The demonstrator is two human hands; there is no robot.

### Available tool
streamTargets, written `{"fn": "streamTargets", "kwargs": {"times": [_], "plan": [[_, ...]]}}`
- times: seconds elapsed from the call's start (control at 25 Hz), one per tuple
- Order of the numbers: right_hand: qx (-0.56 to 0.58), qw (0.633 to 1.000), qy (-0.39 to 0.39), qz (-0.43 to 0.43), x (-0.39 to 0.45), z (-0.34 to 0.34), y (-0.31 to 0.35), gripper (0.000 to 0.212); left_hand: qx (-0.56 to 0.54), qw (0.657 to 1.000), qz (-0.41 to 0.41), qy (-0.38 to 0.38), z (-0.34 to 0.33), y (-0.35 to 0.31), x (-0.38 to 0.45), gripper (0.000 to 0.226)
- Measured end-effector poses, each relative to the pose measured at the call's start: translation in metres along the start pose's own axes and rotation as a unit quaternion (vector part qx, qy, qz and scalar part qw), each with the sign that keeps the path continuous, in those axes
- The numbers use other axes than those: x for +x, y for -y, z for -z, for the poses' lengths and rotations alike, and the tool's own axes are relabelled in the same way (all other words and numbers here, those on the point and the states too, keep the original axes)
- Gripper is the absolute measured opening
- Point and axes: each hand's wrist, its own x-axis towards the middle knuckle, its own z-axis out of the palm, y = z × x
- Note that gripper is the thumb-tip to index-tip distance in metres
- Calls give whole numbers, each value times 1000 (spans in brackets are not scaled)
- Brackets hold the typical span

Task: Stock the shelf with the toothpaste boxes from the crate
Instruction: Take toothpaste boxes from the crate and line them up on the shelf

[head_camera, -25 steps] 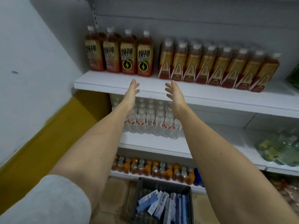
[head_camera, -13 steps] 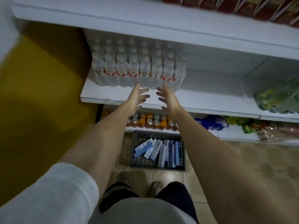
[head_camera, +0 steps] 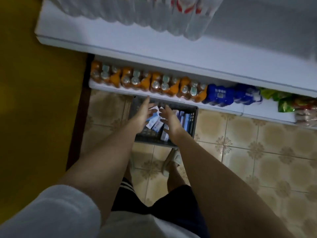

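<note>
- Both arms stretch down over a dark plastic crate (head_camera: 193, 117) on the tiled floor (head_camera: 257, 143); the left hand (head_camera: 142, 114) and right hand (head_camera: 169, 121) hover with fingers straight and spread, holding nothing.
- A narrow gap separates the hands; white-and-blue toothpaste boxes (head_camera: 155, 122) show through it, lying loosely in the crate.
- More boxes stand on edge along the crate's right wall.
- The crate's far edge sits just beside the front edge of the bottom shelf (head_camera: 120, 88), under a row of orange drink bottles (head_camera: 137, 79).
- The middle shelf (head_camera: 154, 47) juts out above, with water bottles (head_camera: 154, 14) at its back.
- Bare tile lies to the crate's right; a yellow wall (head_camera: 34, 83) closes the left.
- A sandalled foot (head_camera: 171, 160) stands at the crate's near edge.
</note>
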Motion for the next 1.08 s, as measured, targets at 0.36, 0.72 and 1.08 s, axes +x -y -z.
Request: {"fn": "streamTargets", "kwargs": {"times": [0.36,0.72,1.08], "plan": [[-127,987,-60,-81,186,125,-127,46,14,991,130,17,-98,156,176,61],[-372,926,-59,16,330,213,-154,58,74,987,133,44,-182,208,294,55],[-622,782,-41,14,397,209,-142,56,118,990,73,22,-208,227,340,52]]}}
